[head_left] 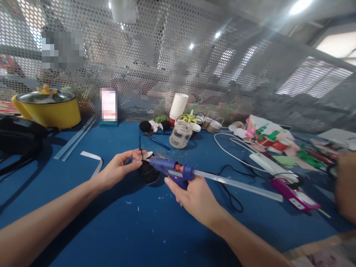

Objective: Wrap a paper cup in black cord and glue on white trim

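My right hand (198,198) is wrapped around the handle of a blue hot glue gun (169,168). A long clear glue stick (239,184) juts from the gun's back end, and a small red light shows on its side. The nozzle points left, touching or very close to the top of a black yarn-wrapped piece (149,173) with some white at its upper edge. My left hand (125,165) is closed, with thumb and fingers pinched at that upper edge. From there a black yarn strand (140,142) runs up toward a black yarn ball (145,126).
Behind stand a clear plastic jar (180,136), stacked paper cups (178,105) and a phone (108,105) on a stand. A yellow pot (51,111) and spare glue sticks (76,139) are at left. On the right lie a purple power strip (295,196), cables and paper crafts (272,137).
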A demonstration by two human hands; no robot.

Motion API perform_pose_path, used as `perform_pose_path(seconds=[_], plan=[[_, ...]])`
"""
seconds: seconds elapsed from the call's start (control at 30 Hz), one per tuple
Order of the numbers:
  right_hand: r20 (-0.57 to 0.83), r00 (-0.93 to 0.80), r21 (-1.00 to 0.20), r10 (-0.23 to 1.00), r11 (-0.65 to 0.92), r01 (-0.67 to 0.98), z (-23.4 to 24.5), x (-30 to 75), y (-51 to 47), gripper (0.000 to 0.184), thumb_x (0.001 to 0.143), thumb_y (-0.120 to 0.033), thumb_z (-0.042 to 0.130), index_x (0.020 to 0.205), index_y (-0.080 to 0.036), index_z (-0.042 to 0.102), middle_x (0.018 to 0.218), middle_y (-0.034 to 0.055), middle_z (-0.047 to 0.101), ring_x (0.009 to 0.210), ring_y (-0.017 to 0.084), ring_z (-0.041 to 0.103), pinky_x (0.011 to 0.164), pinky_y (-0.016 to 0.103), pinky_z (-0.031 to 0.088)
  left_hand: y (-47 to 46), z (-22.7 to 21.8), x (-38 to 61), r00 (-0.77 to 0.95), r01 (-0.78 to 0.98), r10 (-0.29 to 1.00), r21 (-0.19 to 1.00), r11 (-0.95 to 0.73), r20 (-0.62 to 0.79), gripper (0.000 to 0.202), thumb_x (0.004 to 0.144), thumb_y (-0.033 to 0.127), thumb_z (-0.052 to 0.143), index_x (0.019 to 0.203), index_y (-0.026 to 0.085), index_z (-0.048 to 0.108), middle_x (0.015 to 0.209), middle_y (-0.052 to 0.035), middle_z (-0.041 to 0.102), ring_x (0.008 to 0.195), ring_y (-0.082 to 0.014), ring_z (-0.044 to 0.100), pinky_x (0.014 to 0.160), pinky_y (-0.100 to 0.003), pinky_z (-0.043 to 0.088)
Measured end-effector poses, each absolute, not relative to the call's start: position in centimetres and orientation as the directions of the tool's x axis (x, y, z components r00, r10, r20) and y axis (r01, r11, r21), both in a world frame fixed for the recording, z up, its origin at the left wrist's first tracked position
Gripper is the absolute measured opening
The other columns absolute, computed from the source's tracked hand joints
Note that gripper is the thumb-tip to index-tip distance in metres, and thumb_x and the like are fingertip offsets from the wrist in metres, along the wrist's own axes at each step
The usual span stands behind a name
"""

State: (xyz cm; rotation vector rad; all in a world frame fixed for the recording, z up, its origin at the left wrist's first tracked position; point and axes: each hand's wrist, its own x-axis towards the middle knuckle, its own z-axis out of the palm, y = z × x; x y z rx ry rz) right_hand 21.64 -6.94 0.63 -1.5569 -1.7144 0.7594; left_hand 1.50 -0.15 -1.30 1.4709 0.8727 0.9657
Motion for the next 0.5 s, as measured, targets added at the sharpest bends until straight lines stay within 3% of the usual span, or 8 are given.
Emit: perform_pose_path(seconds=[0.23,0.5], plan=[[-0.003,0.010,-0.836,1.000,-0.008,0.549,1.1,22.1,-6.6,0.024,0.072,-0.041,0.052,0.070,-0.018,0.056,0.036,-0.0046,0.046,0.034,0.015,0.051,0.038,0.024,0.043,0.0,-1.4,1.3,0.405,0.013,0.908,0.993,-0.120,0.104,0.015,0.072,0.029,0.063,0.068,0.017,0.055,0.119,-0.0090,0.058,0.122,-0.0231,0.041,0.105,-0.040,0.019],[0.036,0.010,-0.835,0.999,0.024,0.550,1.6,22.4,-5.8,0.024,0.073,-0.036,0.051,0.059,-0.017,0.052,0.035,-0.0047,0.044,0.033,0.010,0.047,0.038,0.021,0.042,0.0,-1.5,1.3,0.396,0.009,0.914,0.994,-0.105,0.093,0.014,0.071,0.030,0.064,0.069,0.017,0.057,0.117,-0.0091,0.059,0.122,-0.0244,0.041,0.105,-0.041,0.020]])
